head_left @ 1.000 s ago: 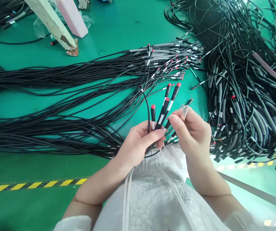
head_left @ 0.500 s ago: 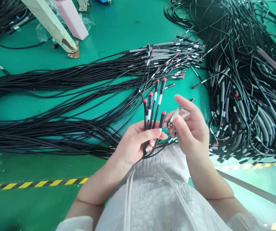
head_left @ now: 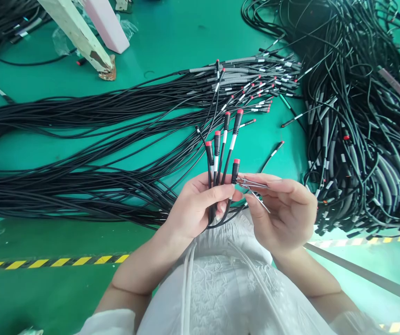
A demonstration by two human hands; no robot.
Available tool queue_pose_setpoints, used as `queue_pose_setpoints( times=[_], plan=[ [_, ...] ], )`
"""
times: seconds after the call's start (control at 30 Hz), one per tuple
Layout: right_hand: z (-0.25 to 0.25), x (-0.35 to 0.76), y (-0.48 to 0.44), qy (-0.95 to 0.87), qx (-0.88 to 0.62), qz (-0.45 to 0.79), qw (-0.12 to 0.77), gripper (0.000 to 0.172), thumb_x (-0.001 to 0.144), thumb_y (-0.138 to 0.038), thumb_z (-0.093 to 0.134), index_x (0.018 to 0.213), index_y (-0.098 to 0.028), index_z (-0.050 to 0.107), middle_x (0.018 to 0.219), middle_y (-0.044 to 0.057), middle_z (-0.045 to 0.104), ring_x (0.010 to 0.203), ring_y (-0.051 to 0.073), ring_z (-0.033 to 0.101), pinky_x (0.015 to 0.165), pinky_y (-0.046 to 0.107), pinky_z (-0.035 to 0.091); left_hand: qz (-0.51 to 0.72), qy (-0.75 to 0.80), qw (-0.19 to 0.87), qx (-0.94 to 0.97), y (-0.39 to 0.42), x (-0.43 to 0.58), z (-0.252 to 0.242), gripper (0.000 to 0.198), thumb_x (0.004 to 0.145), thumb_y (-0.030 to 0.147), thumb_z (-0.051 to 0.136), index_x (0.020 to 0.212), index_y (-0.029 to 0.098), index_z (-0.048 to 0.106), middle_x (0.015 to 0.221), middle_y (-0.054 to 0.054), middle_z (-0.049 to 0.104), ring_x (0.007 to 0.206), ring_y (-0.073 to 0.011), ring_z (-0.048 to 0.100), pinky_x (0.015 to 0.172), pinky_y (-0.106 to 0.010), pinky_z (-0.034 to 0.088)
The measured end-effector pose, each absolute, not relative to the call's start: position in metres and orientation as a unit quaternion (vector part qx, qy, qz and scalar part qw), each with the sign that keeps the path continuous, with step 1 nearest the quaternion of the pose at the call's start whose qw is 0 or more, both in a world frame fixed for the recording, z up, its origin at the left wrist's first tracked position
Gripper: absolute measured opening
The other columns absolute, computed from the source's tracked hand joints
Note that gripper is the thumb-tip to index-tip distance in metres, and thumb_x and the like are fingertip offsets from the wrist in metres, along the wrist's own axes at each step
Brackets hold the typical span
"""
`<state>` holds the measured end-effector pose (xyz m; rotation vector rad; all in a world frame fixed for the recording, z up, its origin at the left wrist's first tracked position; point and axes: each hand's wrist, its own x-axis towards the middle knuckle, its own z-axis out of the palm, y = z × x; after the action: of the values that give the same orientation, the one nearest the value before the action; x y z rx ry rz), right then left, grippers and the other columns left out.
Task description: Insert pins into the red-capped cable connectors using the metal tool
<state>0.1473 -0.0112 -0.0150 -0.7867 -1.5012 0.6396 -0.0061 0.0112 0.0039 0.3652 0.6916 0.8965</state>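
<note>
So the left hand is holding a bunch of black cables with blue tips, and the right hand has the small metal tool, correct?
Not quite: the tips are red, not blue, as the head view shows. The left hand does hold the black cables, and the right hand has the small metal tool.

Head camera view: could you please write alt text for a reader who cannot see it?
A person's left hand grips a fan of thin black cables with red-tipped connectors, while the right hand holds small metal tweezers at the lowest connector. More black cable bundles lie across the green floor.
</note>
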Motion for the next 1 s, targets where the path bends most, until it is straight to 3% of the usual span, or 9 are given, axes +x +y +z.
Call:
queue_pose_setpoints(
  times=[0.33,0.67,1.0],
  plan=[
    [-0.0149,0.1464,-0.0142,-0.652,-0.378,0.241,0.611,0.049,0.083,0.006,0.066,0.123,-0.022,0.058,0.112,0.003,0.075,0.104,0.018,0.075,0.087,0.030,0.067,0.425,0.327,0.830,0.154,0.0092,-0.0071,0.0029,0.007,0.074,0.016,0.082,0.075,0.019,0.076,0.063,0.000,0.074,0.042,-0.0028,0.055,0.040,-0.010,0.039],
    [-0.0125,0.1446,-0.0182,-0.621,-0.368,0.302,0.622,0.056,0.080,0.009,0.066,0.124,-0.025,0.057,0.119,0.004,0.073,0.109,0.019,0.073,0.090,0.031,0.067,0.404,0.330,0.840,0.148,0.0110,-0.0071,0.0041,0.019,0.069,0.020,0.087,0.083,0.015,0.074,0.061,0.003,0.062,0.043,0.0001,0.042,0.038,-0.012,0.025],
    [-0.0160,0.1497,-0.0182,-0.655,-0.364,0.272,0.603,0.068,0.076,0.009,0.070,0.130,-0.029,0.055,0.123,0.002,0.072,0.108,0.020,0.073,0.089,0.034,0.067,0.403,0.356,0.831,0.142,0.0133,-0.0035,0.0080,0.030,0.057,0.018,0.092,0.074,0.013,0.068,0.062,0.003,0.062,0.043,-0.0007,0.043,0.037,-0.014,0.026]
  ],
)
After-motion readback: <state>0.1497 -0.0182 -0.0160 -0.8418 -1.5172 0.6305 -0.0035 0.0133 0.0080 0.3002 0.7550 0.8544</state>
